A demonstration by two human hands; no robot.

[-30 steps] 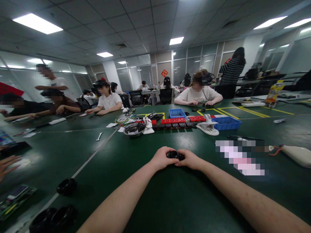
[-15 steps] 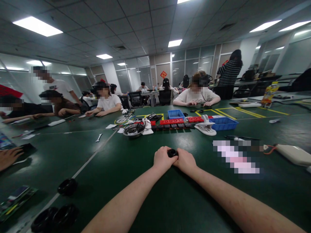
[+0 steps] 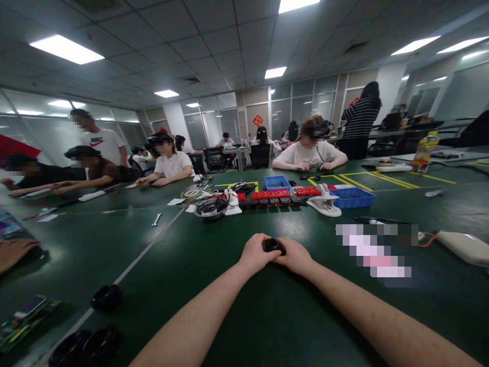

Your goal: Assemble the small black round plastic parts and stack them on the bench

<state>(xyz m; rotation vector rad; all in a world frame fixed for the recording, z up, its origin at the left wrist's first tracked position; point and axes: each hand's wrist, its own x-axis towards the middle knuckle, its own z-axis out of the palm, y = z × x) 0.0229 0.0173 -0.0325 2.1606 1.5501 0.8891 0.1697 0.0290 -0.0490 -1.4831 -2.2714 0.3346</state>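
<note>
A small black ring-shaped part (image 3: 272,244) sits between the two hands, over the middle of the green bench (image 3: 183,265), well in from its near edge. The fingers of the left hand (image 3: 255,253) grasp it from one side, those of the right hand (image 3: 295,255) from the other. Toward the bench's near left corner lie three loose black rings (image 3: 106,298) and a green circuit board (image 3: 26,322). Beyond the hands, toward the far edge, stand a white clamp-like stand (image 3: 324,203) and a blue tray (image 3: 349,197), close together.
</note>
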